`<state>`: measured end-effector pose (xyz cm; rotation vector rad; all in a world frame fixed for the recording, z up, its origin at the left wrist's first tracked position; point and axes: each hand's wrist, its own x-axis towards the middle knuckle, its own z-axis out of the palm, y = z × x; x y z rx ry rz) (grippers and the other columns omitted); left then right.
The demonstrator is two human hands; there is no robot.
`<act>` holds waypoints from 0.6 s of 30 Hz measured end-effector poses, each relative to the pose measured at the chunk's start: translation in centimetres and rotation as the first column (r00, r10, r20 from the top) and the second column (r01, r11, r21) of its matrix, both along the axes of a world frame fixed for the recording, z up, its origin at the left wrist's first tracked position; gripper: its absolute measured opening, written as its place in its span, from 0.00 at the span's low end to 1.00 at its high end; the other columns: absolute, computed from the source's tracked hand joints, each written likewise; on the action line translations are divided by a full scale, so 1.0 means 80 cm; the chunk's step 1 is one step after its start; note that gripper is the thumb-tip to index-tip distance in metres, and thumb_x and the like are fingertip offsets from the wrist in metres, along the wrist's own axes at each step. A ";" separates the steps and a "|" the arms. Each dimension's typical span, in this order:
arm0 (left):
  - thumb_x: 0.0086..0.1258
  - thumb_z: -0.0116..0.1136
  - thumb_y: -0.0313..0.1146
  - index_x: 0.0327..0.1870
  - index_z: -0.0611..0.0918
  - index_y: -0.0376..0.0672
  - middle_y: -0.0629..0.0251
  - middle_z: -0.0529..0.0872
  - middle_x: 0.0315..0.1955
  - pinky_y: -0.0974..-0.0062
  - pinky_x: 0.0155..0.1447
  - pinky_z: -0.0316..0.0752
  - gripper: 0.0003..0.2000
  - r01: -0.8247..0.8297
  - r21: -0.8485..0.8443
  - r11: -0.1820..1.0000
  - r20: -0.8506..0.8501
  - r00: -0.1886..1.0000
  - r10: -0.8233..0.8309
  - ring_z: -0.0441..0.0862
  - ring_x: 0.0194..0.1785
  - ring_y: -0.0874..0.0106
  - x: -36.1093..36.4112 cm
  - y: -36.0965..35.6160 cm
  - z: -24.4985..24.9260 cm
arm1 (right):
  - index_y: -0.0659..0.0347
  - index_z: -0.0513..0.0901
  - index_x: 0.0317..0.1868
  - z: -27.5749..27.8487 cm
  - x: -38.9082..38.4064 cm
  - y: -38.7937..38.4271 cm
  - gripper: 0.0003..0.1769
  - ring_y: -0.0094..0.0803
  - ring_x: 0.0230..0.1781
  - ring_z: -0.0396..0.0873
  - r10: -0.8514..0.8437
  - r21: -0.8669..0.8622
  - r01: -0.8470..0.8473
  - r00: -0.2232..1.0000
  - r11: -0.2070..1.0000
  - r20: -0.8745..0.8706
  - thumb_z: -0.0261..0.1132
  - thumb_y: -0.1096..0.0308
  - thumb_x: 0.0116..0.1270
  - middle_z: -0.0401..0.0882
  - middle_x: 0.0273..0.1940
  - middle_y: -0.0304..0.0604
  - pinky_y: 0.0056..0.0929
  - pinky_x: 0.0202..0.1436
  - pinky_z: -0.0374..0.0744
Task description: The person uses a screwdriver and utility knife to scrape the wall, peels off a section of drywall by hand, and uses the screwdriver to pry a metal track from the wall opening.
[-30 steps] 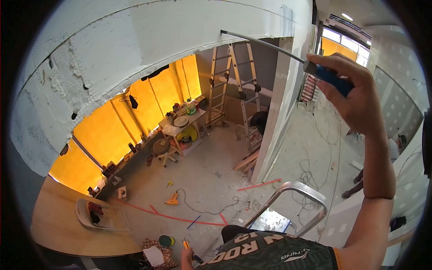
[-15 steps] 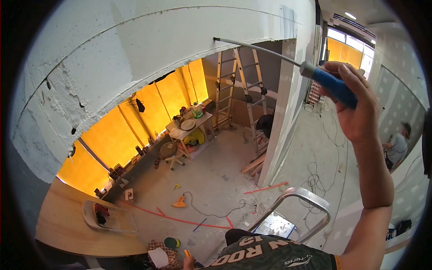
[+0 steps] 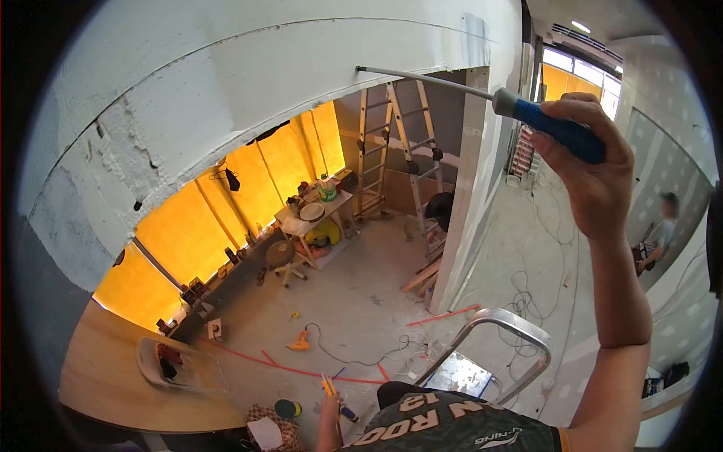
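In my raised right hand (image 3: 591, 151) is a screwdriver (image 3: 561, 134) with a blue handle and grey collar, my fingers wrapped around the grip. Its long shaft points left, and the dark tip meets the white bulkhead (image 3: 286, 60) just above its rough lower edge. Low in the view, close to my dark jersey (image 3: 444, 422), my left hand (image 3: 330, 413) is closed around a small orange tool (image 3: 328, 386) that sticks up past the fingers. A dark blue handle end shows beside that hand. I cannot tell the orange tool's exact kind.
An aluminium ladder rail (image 3: 520, 324) rises at my right. Below lie an orange glue gun (image 3: 299, 341), red strips and loose cables (image 3: 527, 294). Farther off stand a stepladder (image 3: 399, 143) and a cluttered table (image 3: 331, 207). Another person (image 3: 659, 233) sits at far right.
My left hand has come up and slightly right, bringing more of the orange tool into view. The screwdriver tip stays at nearly the same place on the bulkhead; its handle has tilted slightly.
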<state>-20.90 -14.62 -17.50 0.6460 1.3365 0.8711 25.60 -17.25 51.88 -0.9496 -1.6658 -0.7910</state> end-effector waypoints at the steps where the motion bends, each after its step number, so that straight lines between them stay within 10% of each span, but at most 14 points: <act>1: 0.74 0.52 0.32 0.47 0.77 0.39 0.64 0.78 0.27 0.69 0.34 0.75 0.08 0.041 0.059 0.997 0.104 0.994 -0.047 0.77 0.30 0.69 0.015 0.016 0.020 | 0.59 0.83 0.53 -0.002 -0.009 0.006 0.20 0.20 0.31 0.81 -0.020 0.076 0.025 0.997 0.997 -0.071 0.65 0.52 0.72 0.81 0.32 0.39 0.20 0.34 0.79; 3: 0.73 0.53 0.31 0.49 0.77 0.39 0.64 0.79 0.27 0.71 0.33 0.76 0.09 -0.031 0.034 0.999 0.096 0.995 0.028 0.78 0.29 0.70 0.053 0.053 0.067 | 0.59 0.83 0.54 0.001 -0.017 -0.001 0.22 0.20 0.29 0.81 -0.023 0.139 0.041 0.991 0.989 -0.132 0.62 0.50 0.74 0.81 0.31 0.40 0.19 0.33 0.80; 7: 0.68 0.56 0.25 0.50 0.74 0.47 0.66 0.77 0.29 0.70 0.34 0.77 0.12 -0.024 0.203 0.979 0.576 0.812 -0.099 0.79 0.31 0.69 0.139 0.079 0.319 | 0.60 0.79 0.59 0.012 -0.012 -0.031 0.29 0.14 0.14 0.67 -0.038 -0.424 -0.229 0.844 0.876 -0.536 0.49 0.43 0.79 0.77 0.24 0.38 0.11 0.16 0.66; 14: 0.71 0.59 0.32 0.50 0.74 0.56 0.73 0.75 0.29 0.72 0.33 0.74 0.11 -0.021 0.394 0.919 0.865 0.348 -0.362 0.76 0.31 0.74 0.238 0.068 0.585 | 0.60 0.79 0.54 -0.016 -0.013 -0.024 0.16 0.19 0.40 0.76 0.269 -0.089 -0.323 0.888 0.942 -0.372 0.70 0.70 0.68 0.75 0.44 0.38 0.16 0.36 0.76; 18: 0.69 0.62 0.31 0.49 0.73 0.56 0.72 0.75 0.30 0.74 0.33 0.74 0.12 0.017 0.510 0.860 0.847 0.166 -0.505 0.76 0.33 0.75 0.295 0.086 0.699 | 0.60 0.81 0.52 -0.011 -0.055 -0.015 0.17 0.18 0.33 0.80 0.170 -0.005 -0.210 0.805 0.978 -0.568 0.65 0.57 0.73 0.78 0.39 0.40 0.16 0.29 0.77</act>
